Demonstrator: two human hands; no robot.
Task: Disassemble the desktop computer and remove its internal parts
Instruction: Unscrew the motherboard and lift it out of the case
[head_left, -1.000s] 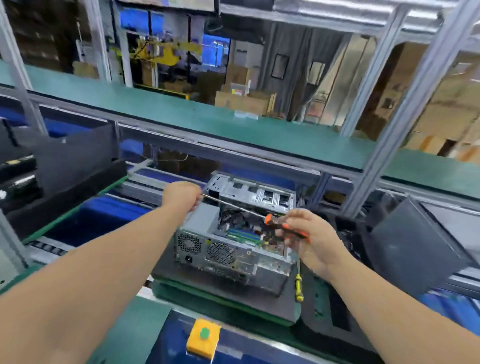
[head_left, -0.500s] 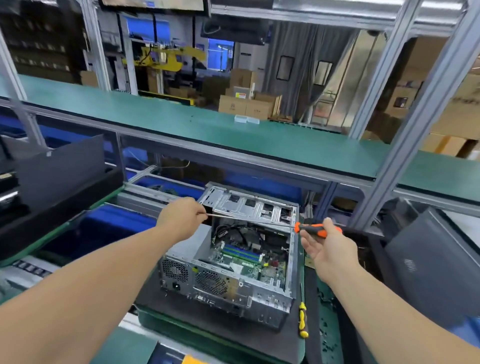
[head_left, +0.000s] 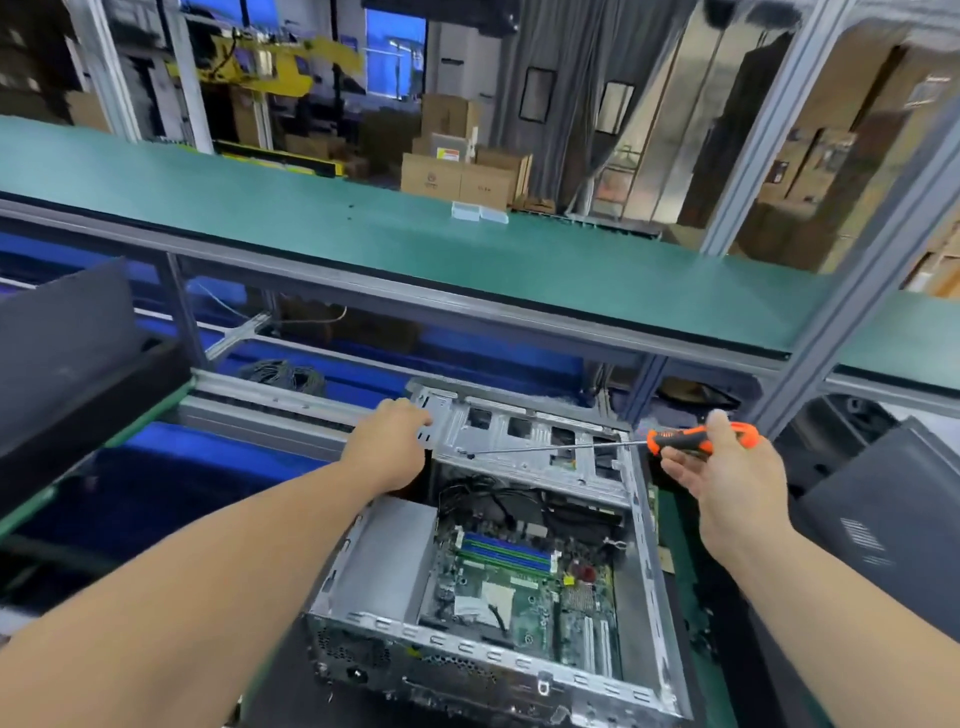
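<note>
An open silver desktop computer case lies on the bench below me, its green motherboard with blue memory slots exposed. A grey power supply box fills the case's left side. A perforated metal drive cage spans the far end. My left hand rests on the cage's left corner, fingers curled over the metal. My right hand holds a long screwdriver by its orange and black handle, shaft pointing left, tip touching the cage top.
Dark side panels lean at the right, and a black case stands at the left. A green shelf on a grey frame runs overhead across the bench. Coiled black cable lies behind the case.
The view has tilted down and closer to the case. My left hand moved from the screwdriver's tip to the cage's left corner. My right hand kept the screwdriver off the case's right edge, tip on the cage.
</note>
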